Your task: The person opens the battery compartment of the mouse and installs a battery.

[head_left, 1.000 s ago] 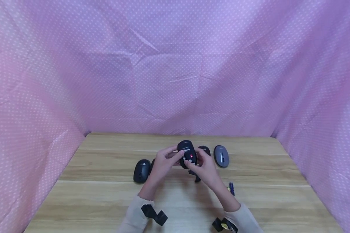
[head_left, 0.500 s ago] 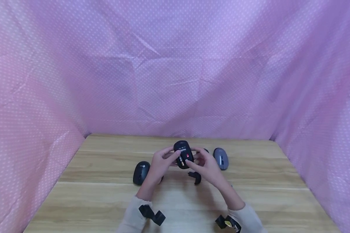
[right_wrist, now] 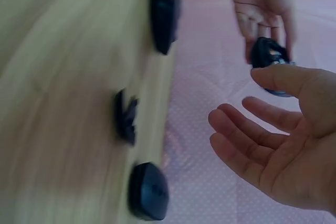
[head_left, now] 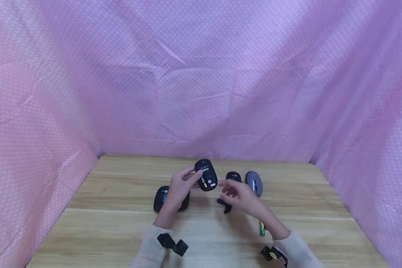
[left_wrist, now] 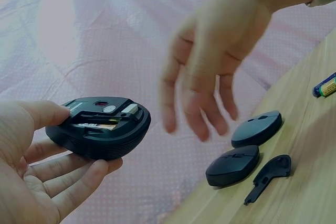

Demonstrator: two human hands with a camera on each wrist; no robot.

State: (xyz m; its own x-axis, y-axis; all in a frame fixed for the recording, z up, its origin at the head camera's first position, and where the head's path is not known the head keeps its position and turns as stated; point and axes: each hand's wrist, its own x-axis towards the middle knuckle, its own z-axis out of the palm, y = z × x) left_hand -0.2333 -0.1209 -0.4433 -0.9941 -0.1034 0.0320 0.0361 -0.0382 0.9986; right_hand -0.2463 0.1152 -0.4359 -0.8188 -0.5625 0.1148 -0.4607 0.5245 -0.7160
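My left hand (head_left: pixel 181 188) holds a black computer mouse (head_left: pixel 206 175) underside up, thumb on its bottom and fingers beneath. In the left wrist view, the battery slot of that mouse (left_wrist: pixel 107 121) lies uncovered, with a battery inside and a pale USB receiver (left_wrist: pixel 129 109) near one end. My right hand (head_left: pixel 242 197) hovers to the right of the mouse, apart from it, fingers loosely bent around nothing. Below the right hand's fingertips lies a black battery cover (head_left: pixel 225 205) on the table, its narrow tongue plain in the left wrist view.
Behind the right hand sit a black mouse (head_left: pixel 233 176) and a grey mouse (head_left: pixel 254 183). Another black mouse (head_left: pixel 160 198) lies at left, with one more dark mouse (head_left: pixel 185 203) partly hidden by the left arm. Batteries (head_left: pixel 262 228) rest beside the right forearm on the wooden table (head_left: pixel 104 230).
My right hand has let go of the mouse and moved right and slightly down. The left hand has carried the mouse a little to the left. The red light on its underside no longer shows in the head view.
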